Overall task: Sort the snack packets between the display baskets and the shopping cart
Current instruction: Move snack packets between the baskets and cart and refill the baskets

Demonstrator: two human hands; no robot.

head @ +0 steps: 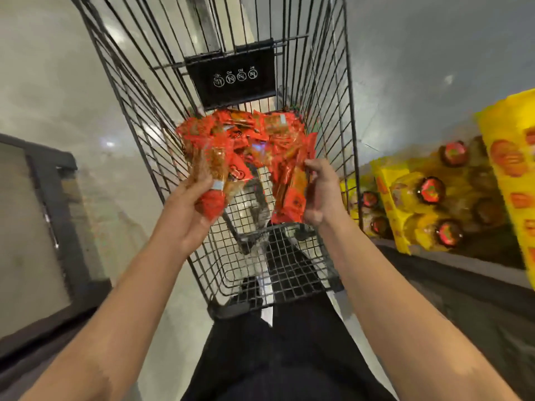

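Note:
A black wire shopping cart (139, 117) stands in front of me with a heap of red snack packets (249, 131) at its far end. My left hand (185, 209) grips a red and clear packet (212, 180) of golden snacks over the cart's left side. Over the right side, my right hand (321, 192) holds another red packet (289, 192) by its edge. Both packets hang inside the cart, above its mesh floor. No display basket is in view.
Yellow display boxes (509, 157) and red-lidded clear jars (431, 191) fill a low shelf on the right. A dark framed panel (58, 198) stands at the left on the pale floor. A black sign plate (231, 76) hangs inside the cart.

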